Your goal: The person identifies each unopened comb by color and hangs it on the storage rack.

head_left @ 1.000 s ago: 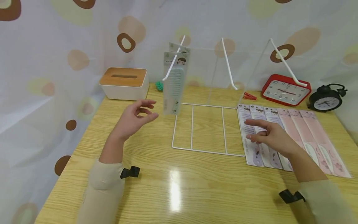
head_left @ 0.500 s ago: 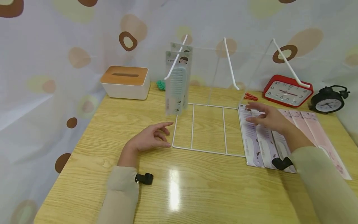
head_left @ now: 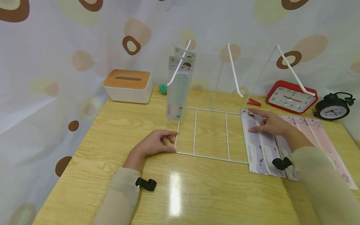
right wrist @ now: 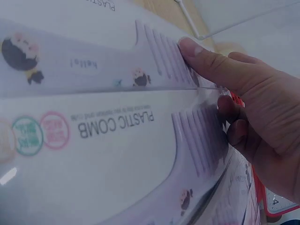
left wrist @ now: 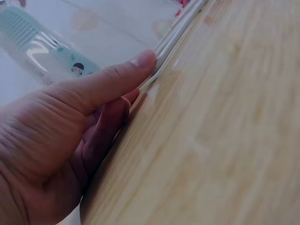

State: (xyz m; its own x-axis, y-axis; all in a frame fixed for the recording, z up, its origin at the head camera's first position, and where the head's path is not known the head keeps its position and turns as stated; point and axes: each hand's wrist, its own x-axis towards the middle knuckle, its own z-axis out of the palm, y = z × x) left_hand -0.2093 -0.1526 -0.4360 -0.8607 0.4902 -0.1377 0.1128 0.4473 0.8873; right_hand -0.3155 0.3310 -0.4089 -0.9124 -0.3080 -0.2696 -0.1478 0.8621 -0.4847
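A white wire display rack [head_left: 212, 157] stands on the table, its base frame flat and three hooks slanting upward. Two packaged green combs [head_left: 179, 89] hang from the leftmost hook. My left hand [head_left: 154, 143] is at the base's front left corner, thumb and index finger apart; in the left wrist view the thumb [left wrist: 119, 79] touches the white wire. To the right, a row of packaged purple combs [head_left: 256, 153] lies flat. My right hand [head_left: 272, 125] rests over their upper part, and in the right wrist view its thumb [right wrist: 211, 61] lies on one comb's teeth.
Packaged pink combs [head_left: 323, 140] continue the row to the right. Behind stand a red clock [head_left: 292, 97], a black alarm clock [head_left: 333, 107] and a red clip [head_left: 254, 102]. A tissue box [head_left: 127, 86] with a wooden lid and a green ball [head_left: 163, 89] sit at the back left.
My left hand has come down and right, from beside the hanging combs to the rack's front left corner. My right hand has moved up along the purple combs and lowered onto them.
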